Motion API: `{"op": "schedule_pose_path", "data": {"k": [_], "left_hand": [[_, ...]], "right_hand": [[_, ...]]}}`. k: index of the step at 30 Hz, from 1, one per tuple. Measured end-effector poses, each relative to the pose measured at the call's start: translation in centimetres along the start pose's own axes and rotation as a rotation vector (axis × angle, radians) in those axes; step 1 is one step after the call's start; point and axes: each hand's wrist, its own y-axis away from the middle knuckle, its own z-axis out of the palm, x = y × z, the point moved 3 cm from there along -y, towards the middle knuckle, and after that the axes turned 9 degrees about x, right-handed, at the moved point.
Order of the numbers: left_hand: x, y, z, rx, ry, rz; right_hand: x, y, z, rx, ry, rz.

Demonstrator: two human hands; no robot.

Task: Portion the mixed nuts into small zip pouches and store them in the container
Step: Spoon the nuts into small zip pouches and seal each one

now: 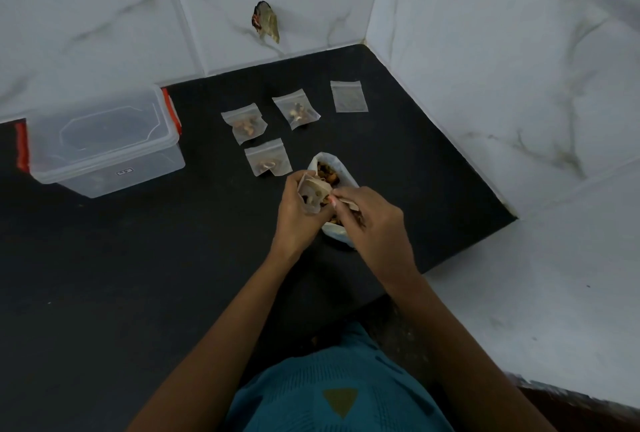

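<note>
The left hand (296, 213) and right hand (370, 223) cover the middle of the nut bag (323, 156); only its far rim and a near corner show. Curled left fingers wrap the pouch (310, 191), so its fill cannot be judged. The right fingertips are tucked from sight at its edge. The label (124, 172) on the container (104, 147) is too small to read. The dark scrap (265, 21) on the wall (104, 16) is unidentifiable.

On the counter (138, 275), the container (104, 140) sits at nine o'clock from the nut bag (330, 170). Three filled pouches (296, 109) lie at eleven, and the empty pouch (348, 96) lies at twelve.
</note>
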Motion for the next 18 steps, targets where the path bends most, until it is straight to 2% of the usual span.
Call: {"op": "schedule_pose_path", "data": {"k": [4, 9, 18], "left_hand": [[-0.1, 0.1, 0.1, -0.002, 0.004, -0.013], [0.1, 0.0, 0.0, -0.003, -0.017, -0.021], [0.1, 0.0, -0.2, 0.003, -0.016, -0.015]], "right_hand": [[0.3, 0.1, -0.1, 0.021, -0.017, -0.022], [1.1, 0.2, -0.4, 0.092, -0.094, 0.089], [2.2, 0.8, -0.3, 0.067, -0.186, 0.083]]}}
